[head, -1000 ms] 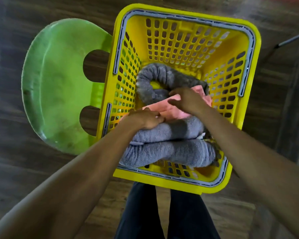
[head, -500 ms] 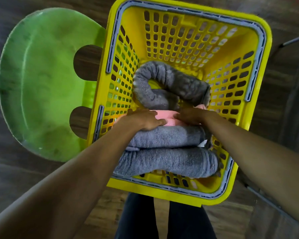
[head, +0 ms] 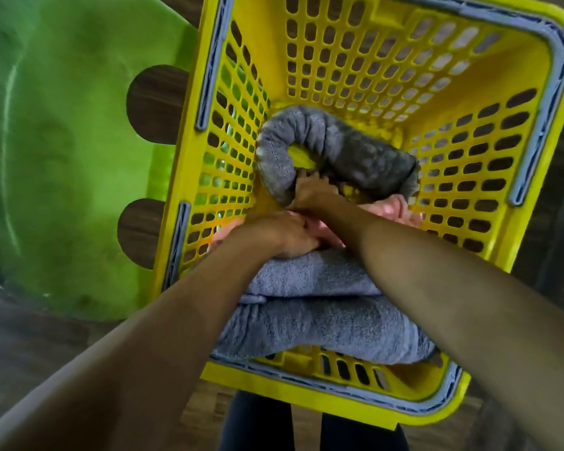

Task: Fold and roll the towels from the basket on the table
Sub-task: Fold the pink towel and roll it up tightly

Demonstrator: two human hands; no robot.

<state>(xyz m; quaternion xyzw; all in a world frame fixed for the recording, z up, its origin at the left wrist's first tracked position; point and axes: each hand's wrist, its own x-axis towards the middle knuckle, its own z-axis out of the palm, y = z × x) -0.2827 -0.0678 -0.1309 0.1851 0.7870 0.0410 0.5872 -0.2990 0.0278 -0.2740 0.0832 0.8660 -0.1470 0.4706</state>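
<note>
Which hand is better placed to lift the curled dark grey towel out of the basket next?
Right. The right hand already reaches the curled dark grey towel at its near end, while the left hand rests lower on the pink towel.

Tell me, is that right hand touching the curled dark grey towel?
Touching. In the head view, the right hand has its fingers dug into the curled grey towel, with no gap visible.

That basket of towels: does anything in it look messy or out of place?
Mostly tidy. Two grey towels lie folded flat at the near end of the yellow basket. The odd one is the dark grey towel at the far end, twisted into a bent loop. The right hand is gripping it.
</note>
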